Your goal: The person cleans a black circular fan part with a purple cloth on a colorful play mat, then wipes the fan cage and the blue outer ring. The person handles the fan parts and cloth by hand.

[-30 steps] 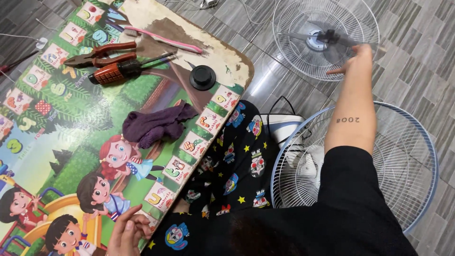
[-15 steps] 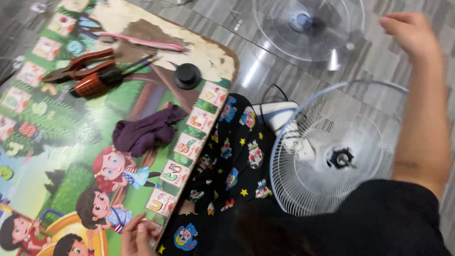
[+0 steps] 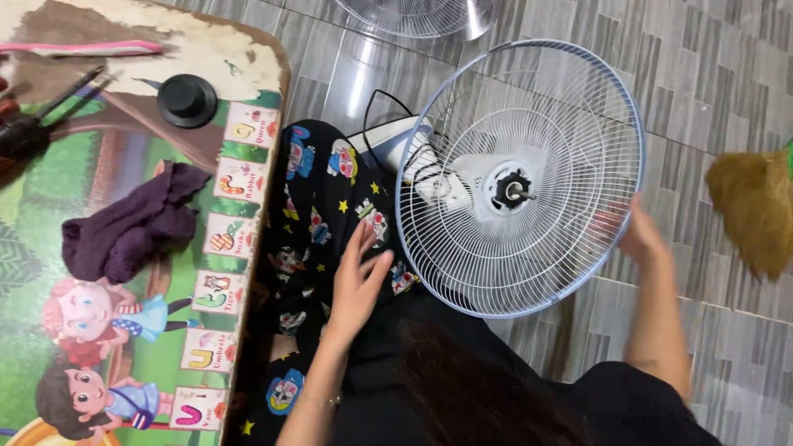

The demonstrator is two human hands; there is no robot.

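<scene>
While the right hand (image 3: 643, 235), fingers spread, is pressed to the round wire grille (image 3: 520, 177), the left hand (image 3: 358, 281) is held open beside its rim.

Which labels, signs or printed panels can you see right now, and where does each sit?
Low table top, left: printed cartoon scene, green ground, two drawn children, worn bare at the far end.
Picture cards: row of pale squares with coloured letters along the table's right edge, beside the left hand.
No packages, stickers or screens show on the fan guard by the right hand.
</scene>
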